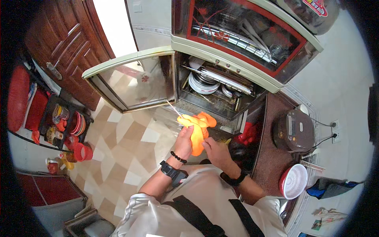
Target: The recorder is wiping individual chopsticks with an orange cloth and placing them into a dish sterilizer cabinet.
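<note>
My left hand (184, 142) is closed on a bright orange cloth (197, 139), and a thin pale stick-like thing (174, 109) sticks out of the cloth's upper left. My right hand (217, 152) grips the cloth's right side with bent fingers. What the folds cover is hidden. Beyond the hands is a dish cabinet whose lower glass door (133, 80) stands open to the left. Stacked plates (202, 83) rest on its wire rack, with a flat tray-like panel (226, 80) above them.
To the right a brown counter (268, 166) carries a rice cooker (293, 130) and a red and white colander (293, 181). A black shelf unit (63, 123) with bowls and jars stands left, near a red bucket (83, 152). Behind it is a wooden door (68, 47).
</note>
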`<state>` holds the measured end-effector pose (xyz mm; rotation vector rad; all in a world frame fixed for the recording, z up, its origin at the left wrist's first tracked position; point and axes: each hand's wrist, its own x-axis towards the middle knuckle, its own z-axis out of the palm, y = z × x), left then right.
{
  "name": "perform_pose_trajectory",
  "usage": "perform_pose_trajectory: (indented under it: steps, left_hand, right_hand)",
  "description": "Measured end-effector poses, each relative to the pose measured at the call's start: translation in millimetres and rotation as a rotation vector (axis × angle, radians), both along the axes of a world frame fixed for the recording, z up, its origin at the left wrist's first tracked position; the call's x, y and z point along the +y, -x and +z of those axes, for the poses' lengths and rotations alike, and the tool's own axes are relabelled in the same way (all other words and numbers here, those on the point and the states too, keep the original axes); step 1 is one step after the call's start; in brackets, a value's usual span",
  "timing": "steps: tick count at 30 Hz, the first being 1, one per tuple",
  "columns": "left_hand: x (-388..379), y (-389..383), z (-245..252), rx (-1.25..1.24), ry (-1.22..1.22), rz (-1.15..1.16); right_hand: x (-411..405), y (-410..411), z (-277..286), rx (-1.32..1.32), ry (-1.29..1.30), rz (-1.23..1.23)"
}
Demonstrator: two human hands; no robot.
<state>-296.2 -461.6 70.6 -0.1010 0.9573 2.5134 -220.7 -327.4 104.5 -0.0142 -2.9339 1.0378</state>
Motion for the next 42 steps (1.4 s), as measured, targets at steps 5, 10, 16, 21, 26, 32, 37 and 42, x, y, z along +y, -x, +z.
perform_pose_trajectory:
  steps: [5, 10, 16, 21, 26, 32, 37, 42]
  left_hand:
    - [-36, 31, -14, -0.129, -0.136, 0.153]
    - [-120, 59, -38, -0.037, -0.244, 0.253]
    - [-146, 42, -54, -0.001, -0.110, 0.251]
    - [-122, 9, -52, -0.116, -0.129, 0.254]
    - [-107, -12, -30, -0.136, -0.063, 0.173]
    - [-61, 3, -40, -0.064, -0.045, -0.117]
    - [-25, 13, 4, -0.033, -0.015, -0.370]
    - [36, 37, 47, 0.024, -0.078, -0.261]
  right_hand:
    - [26, -8, 33, 0.143, -0.175, 0.223]
    - [97, 3, 80, -0.052, -0.244, -0.005]
    - [157, 95, 74, 0.479, -0.367, -0.233]
    - [200, 168, 18, 0.182, -0.550, -0.247]
    - [195, 170, 10, 0.091, -0.637, -0.301]
    - [189, 71, 24, 0.762, -0.566, -0.176]
    - [255, -61, 60, 0.657, -0.287, -0.693]
    - [412, -217, 70, 0.578, -0.071, -1.547]
